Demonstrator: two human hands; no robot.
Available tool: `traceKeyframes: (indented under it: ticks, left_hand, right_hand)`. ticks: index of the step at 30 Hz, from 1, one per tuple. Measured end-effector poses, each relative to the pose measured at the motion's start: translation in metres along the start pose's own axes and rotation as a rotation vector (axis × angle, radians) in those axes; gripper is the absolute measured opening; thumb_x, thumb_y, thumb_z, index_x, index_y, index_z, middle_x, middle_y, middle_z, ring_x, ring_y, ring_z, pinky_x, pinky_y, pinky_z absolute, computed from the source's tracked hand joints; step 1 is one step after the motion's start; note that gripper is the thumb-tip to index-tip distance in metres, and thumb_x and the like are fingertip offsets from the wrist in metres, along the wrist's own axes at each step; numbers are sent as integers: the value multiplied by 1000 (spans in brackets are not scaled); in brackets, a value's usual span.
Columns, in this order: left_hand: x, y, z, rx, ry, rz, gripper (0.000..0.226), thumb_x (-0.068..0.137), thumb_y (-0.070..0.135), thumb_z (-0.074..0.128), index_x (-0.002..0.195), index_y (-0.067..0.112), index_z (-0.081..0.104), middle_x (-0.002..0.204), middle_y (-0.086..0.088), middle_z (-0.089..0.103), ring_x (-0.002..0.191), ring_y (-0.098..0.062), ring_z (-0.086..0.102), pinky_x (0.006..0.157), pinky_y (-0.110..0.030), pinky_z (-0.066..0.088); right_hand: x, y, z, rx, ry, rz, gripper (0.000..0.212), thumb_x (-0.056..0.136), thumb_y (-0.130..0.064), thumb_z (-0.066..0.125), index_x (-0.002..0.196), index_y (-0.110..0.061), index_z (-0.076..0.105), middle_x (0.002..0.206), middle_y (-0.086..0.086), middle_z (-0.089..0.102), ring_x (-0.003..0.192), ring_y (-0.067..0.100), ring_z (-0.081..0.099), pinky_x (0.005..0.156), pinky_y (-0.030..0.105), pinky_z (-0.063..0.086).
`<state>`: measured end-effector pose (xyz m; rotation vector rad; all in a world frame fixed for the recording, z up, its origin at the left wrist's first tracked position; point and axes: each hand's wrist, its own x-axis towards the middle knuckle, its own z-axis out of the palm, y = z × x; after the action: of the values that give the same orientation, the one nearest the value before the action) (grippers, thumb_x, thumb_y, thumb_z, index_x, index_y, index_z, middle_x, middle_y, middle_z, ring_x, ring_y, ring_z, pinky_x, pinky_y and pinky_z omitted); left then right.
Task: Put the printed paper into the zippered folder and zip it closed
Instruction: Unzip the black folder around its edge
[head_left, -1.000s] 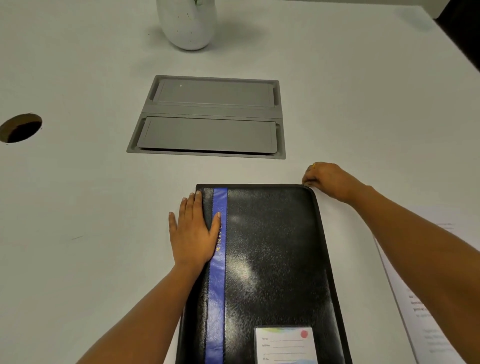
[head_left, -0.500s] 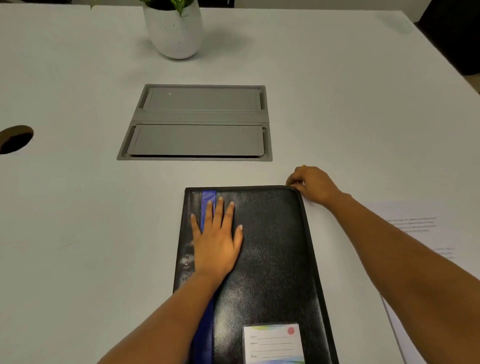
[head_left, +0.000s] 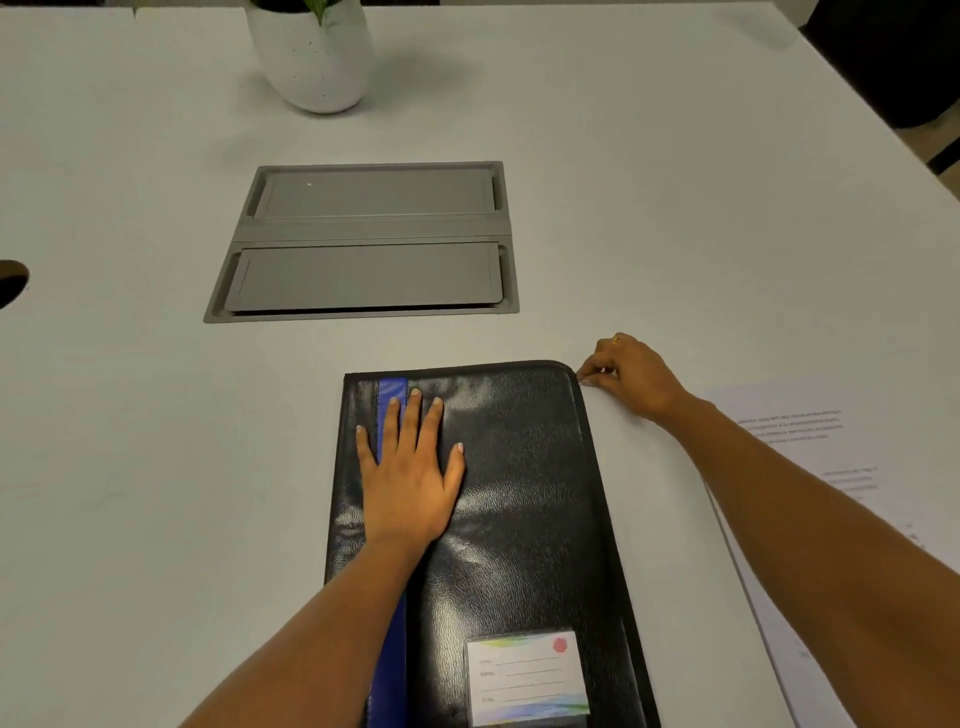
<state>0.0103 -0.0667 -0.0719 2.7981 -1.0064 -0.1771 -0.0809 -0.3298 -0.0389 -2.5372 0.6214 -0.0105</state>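
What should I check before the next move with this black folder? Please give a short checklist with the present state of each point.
1. The folder lies flat on the table: ok.
2. The left hand presses flat on the cover: ok.
3. The right hand pinches at the folder's far right corner; zipper pull in the pinch: cannot tell.
4. The printed paper is inside the folder: not ok, it lies on the table, right of the folder.
5. The plant pot stands apart from the folder: ok.
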Motion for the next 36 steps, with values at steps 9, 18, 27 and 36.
traceKeyframes:
  ticks: [9,18,27,36]
  left_hand:
    - [-1,1,1,5,-8,-2,77,80,59,-2,148,28,14,158,3,9,146,-17,3,115,-51,-2]
    - [0,-1,1,7,-3,7,75,80,59,-3,148,30,13,158,4,9,146,-16,2,115,-49,-2]
    - [-1,-1,2,-5,11,26,74,82,58,-1,148,27,17,158,2,12,146,-18,4,115,-52,-1]
    - [-1,0,3,2,39,14,70,85,57,2,147,29,19,157,3,15,146,-17,7,116,-50,0]
  right_hand:
    - [-51,0,20,41,141,107,18,89,-15,58,99,-10,72,87,10,64,85,13,43,70,25,31]
    - [-62,-11,29,43,201,174,21,91,-13,54,101,-7,71,91,13,64,93,20,49,70,23,30]
    - [-54,-13,35,-2,176,179,17,91,-14,52,100,-6,65,86,4,53,86,12,42,70,26,33]
    - [-39,-20,4,-167,-343,127,26,100,-21,34,101,-9,57,109,20,59,103,31,54,86,35,39]
